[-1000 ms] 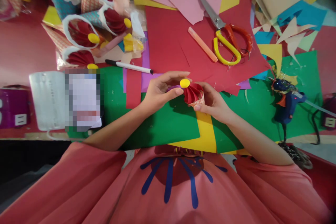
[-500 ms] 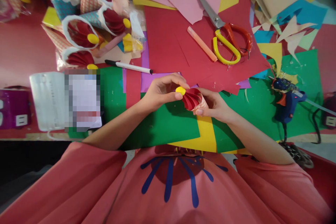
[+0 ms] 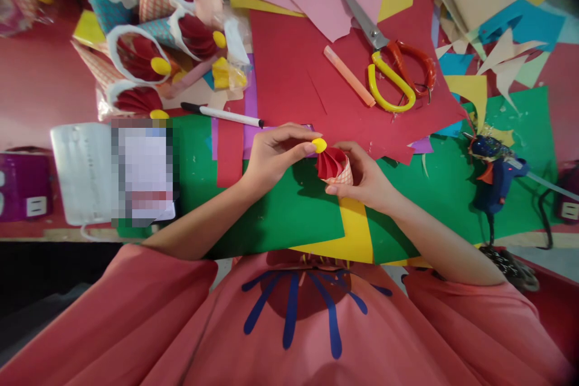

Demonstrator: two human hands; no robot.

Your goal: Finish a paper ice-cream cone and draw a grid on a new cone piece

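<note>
Trouble could be brewing at the mouth of the checked cone [image 3: 342, 177], held just above the green sheet [image 3: 271, 217]. A yellow dot [image 3: 319, 145] is pinched in the left hand [image 3: 275, 155], thumb and finger nearly together, right at the edge of the red pleats [image 3: 330, 163]; if it is tugged, the dot could be pulled loose or the folds bent. The cone itself is gripped by the right hand [image 3: 373, 182], half curled, some fingertips hidden; by too firm a squeeze, the thin wall could be dented. Out at three o'clock from the cone, a glue gun [image 3: 493, 187] is seen with its cord [image 3: 491, 229] trailing; if that is caught by a swinging forearm, the gun could be dragged.

Now the containers: in the held cone, the mouth is packed with red pleats. Over at ten o'clock, white-rimmed cones [image 3: 156, 3] are heaped, several filled the same way, yellow dots [image 3: 161, 66] at their lips. Among them, a blue cone [image 3: 110, 12] is filled with something peach-coloured, not clearly made out.
</note>
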